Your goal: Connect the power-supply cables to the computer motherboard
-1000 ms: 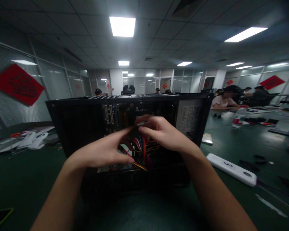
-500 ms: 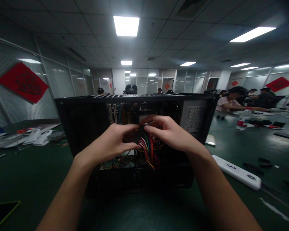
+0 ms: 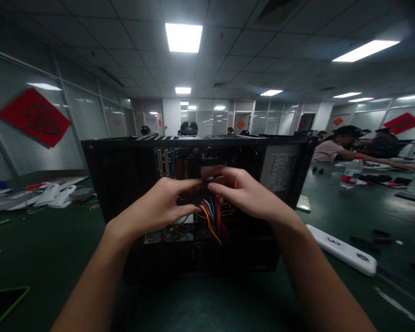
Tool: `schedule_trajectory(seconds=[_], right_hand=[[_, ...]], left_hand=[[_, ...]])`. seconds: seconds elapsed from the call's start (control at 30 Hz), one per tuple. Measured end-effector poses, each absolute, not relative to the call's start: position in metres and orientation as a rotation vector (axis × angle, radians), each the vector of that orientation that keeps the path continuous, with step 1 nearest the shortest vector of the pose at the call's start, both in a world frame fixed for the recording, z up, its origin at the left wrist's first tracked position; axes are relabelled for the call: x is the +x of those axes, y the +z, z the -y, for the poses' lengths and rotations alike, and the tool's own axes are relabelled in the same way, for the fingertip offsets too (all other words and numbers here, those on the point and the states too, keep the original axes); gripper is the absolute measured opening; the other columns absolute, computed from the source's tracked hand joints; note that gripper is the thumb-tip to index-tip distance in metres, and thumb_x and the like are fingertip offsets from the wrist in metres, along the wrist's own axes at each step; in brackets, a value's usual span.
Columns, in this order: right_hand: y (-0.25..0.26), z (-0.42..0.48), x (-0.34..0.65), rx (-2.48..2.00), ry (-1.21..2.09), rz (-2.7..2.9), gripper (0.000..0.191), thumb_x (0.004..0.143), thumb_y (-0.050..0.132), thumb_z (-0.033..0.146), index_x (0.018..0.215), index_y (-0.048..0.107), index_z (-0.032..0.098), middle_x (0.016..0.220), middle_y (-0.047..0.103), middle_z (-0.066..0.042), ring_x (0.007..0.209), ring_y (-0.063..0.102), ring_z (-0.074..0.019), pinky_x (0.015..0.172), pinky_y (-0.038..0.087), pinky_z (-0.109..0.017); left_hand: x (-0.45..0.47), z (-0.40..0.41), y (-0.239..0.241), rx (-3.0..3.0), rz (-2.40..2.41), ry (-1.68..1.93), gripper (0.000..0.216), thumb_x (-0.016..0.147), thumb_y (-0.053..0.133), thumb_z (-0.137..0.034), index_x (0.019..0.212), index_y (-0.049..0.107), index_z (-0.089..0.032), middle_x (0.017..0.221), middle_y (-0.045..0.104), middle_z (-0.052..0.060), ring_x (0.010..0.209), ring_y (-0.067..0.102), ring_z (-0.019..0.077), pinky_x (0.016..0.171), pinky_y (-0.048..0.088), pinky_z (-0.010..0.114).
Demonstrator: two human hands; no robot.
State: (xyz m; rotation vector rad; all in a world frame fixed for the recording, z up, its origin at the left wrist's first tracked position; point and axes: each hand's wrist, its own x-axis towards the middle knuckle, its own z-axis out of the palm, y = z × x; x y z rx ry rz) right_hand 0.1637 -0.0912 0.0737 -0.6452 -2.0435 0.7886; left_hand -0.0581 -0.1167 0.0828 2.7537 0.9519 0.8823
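Observation:
An open black computer case (image 3: 124, 161) stands on the table in front of me, its inside facing me. A power cable (image 3: 212, 214), a bundle of many-coloured wires, bends down from between my hands. My left hand (image 3: 166, 198) reaches in from the left, thumb against the wires and forefinger at the upper end of the bundle. From the right, the fingers and thumb of my right hand (image 3: 242, 189) close round that same end. The plug there is dark and mostly hidden by my fingers.
Inside the case are card slots (image 3: 166, 163), thin loose wires (image 3: 169, 230) and a labelled power supply (image 3: 279, 170). A white power strip (image 3: 342, 251), a bottle (image 3: 351, 173) and a person (image 3: 342, 143) are to the right. A phone (image 3: 5, 306) lies front left; white parts (image 3: 57, 196) are farther back.
My hands keep nearly the same hold on the power cable. The view has shifted slightly, and the person at the right has stretched an arm farther out.

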Motion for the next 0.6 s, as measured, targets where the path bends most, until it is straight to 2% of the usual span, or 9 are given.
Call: schedule_trajectory(seconds=[0.2,0.37,0.5,0.6], right_hand=[[0.073,0.09,0.163,-0.645,0.754,2.028,0.034,0.09,0.06,0.024,0.123,0.06,0.015,0.112,0.067,-0.009,0.097,0.065,-0.019,0.083,0.055,-0.034],[0.068,0.089,0.158,-0.638,0.831,2.035,0.036,0.091,0.06,0.028,0.125,0.057,0.015,0.115,0.067,-0.01,0.097,0.066,-0.0195,0.085,0.056,-0.036],[0.062,0.087,0.152,-0.582,0.881,2.049,0.036,0.092,0.061,0.029,0.125,0.056,0.017,0.12,0.066,-0.009,0.104,0.065,-0.0195,0.096,0.052,-0.038],[0.06,0.087,0.149,-0.585,0.936,2.06,0.048,0.088,0.065,0.027,0.133,0.05,0.016,0.118,0.067,-0.01,0.1,0.066,-0.0206,0.089,0.055,-0.037]], left_hand=[[-0.054,0.119,0.083,2.761,-1.014,0.873,0.06,0.086,0.068,-0.024,0.143,0.049,-0.021,0.098,0.07,0.003,0.08,0.064,0.015,0.071,0.05,0.024],[-0.056,0.121,0.085,2.772,-1.029,0.843,0.049,0.085,0.068,-0.024,0.133,0.057,-0.021,0.087,0.066,0.0,0.072,0.059,0.0127,0.065,0.046,0.022],[-0.057,0.118,0.084,2.766,-1.049,0.877,0.052,0.083,0.068,-0.021,0.134,0.055,-0.019,0.094,0.068,0.002,0.077,0.061,0.0139,0.068,0.047,0.023],[-0.058,0.117,0.083,2.753,-1.037,0.878,0.052,0.083,0.067,-0.019,0.134,0.055,-0.02,0.106,0.069,0.004,0.085,0.064,0.015,0.073,0.048,0.023]])
